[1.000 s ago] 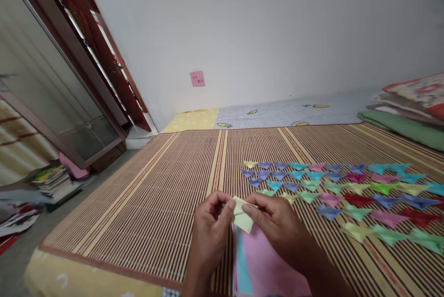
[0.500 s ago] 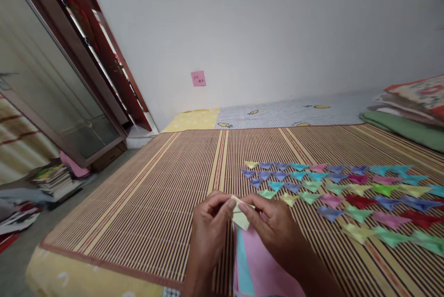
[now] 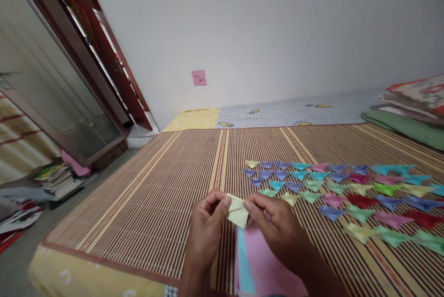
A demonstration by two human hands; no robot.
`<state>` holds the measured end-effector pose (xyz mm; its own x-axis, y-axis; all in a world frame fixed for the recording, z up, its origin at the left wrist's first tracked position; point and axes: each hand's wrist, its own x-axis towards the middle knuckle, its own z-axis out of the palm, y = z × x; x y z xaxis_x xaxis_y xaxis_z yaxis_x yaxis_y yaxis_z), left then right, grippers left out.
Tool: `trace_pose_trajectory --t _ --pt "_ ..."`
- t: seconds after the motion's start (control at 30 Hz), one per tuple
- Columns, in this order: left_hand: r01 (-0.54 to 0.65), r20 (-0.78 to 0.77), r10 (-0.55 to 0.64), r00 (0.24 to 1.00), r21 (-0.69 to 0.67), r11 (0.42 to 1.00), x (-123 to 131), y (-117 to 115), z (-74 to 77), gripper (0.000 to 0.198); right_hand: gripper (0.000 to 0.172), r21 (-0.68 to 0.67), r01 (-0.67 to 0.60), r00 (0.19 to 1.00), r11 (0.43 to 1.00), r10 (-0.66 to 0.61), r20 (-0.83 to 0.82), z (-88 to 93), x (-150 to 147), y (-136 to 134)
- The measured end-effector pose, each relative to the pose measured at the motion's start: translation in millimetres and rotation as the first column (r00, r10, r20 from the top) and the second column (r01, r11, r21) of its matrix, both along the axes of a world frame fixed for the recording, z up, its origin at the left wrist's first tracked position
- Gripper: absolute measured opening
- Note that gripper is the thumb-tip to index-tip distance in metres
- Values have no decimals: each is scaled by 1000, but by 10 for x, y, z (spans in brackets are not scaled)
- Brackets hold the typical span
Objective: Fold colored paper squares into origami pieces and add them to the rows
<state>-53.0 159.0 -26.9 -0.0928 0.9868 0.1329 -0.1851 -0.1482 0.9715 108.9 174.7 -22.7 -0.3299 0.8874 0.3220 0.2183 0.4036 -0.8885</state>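
Between my two hands is a small piece of pale yellow paper (image 3: pixel 237 213), with a fold line across it. My left hand (image 3: pixel 208 218) pinches its left edge between thumb and fingers. The right edge is pinched by my right hand (image 3: pixel 274 223). Just below the paper lies a stack of coloured sheets (image 3: pixel 268 262), pink on top with light blue showing at its left; my right hand and forearm cover part of it. Rows of small folded paper pieces (image 3: pixel 360 201) in several colours spread out to the right.
A striped bamboo mat (image 3: pixel 156 186) covers the bed. Folded bedding (image 3: pixel 405 128) sits at the far right. A pink note (image 3: pixel 199 77) sticks to the white wall (image 3: pixel 263 33). On the left are a glass-panelled door (image 3: pixel 65 65) and piled books (image 3: pixel 53 179).
My thumbs have moved apart to the paper's left and right edges, so more of the yellow paper and its crease shows. The view has shifted very slightly.
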Motion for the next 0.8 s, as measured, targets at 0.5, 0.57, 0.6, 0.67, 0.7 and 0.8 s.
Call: trace_pose_trajectory --t 0.5,0.57,0.6,0.67,0.7,0.8 --pt "39 -413 13 911 116 992 64 -77 91 31 15 7 -9 990 1000 10 -138 32 1 17" --pt "62 -371 -17 928 108 992 60 -74 82 29 15 10 -1 988 1000 3 -154 22 12 27" --pt "75 -353 -34 935 100 992 55 -73 76 27 15 9 -2 987 1000 4 -159 16 18 32" --pt "88 -332 -54 942 89 992 46 -75 69 24 14 10 -12 987 1000 13 -158 5 23 41" --pt "83 -333 -49 942 87 993 44 -77 69 23 14 13 -16 988 1000 18 -150 1 21 44" --pt "40 -383 2 924 103 994 59 -88 87 23 12 56 -1 994 998 7 -107 -7 -6 41"
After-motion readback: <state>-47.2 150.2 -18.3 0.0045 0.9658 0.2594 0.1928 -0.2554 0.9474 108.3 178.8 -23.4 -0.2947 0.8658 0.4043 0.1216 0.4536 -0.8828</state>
